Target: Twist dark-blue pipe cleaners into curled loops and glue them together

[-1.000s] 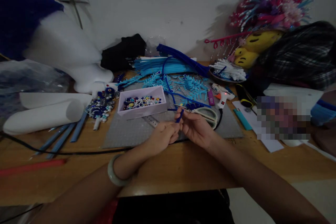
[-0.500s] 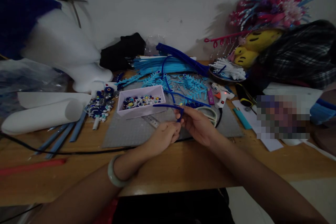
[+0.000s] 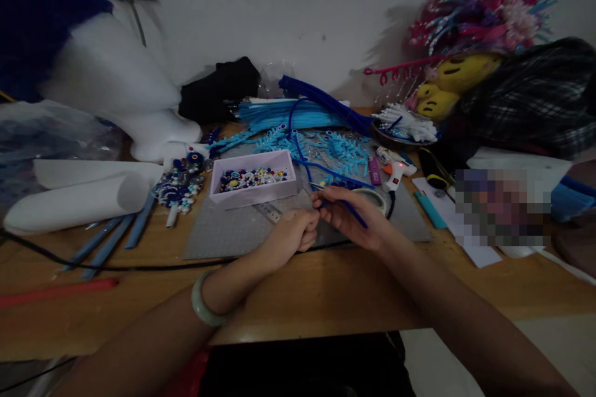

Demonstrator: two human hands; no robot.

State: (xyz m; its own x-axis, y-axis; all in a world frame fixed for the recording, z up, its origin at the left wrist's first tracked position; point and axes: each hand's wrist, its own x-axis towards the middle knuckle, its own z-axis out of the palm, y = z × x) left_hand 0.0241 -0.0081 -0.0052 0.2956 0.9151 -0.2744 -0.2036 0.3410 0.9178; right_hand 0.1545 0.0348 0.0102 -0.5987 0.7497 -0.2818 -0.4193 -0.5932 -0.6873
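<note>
Near front edge of table (image 3: 321, 301): dark-blue strip (image 3: 356, 214), slim, near-straight, pinched by right hand (image 3: 348, 224); left hand (image 3: 293, 232) curled, grip contents unclear.

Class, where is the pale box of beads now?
In the head view, the pale box sits left of centre on the grey mat, beyond the left hand and metal ruler.

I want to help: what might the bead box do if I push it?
The bead box would probably slide rather than tip, since it sits low and wide. Its small, roundish beads could spill if it tilts: the top is open.
</note>
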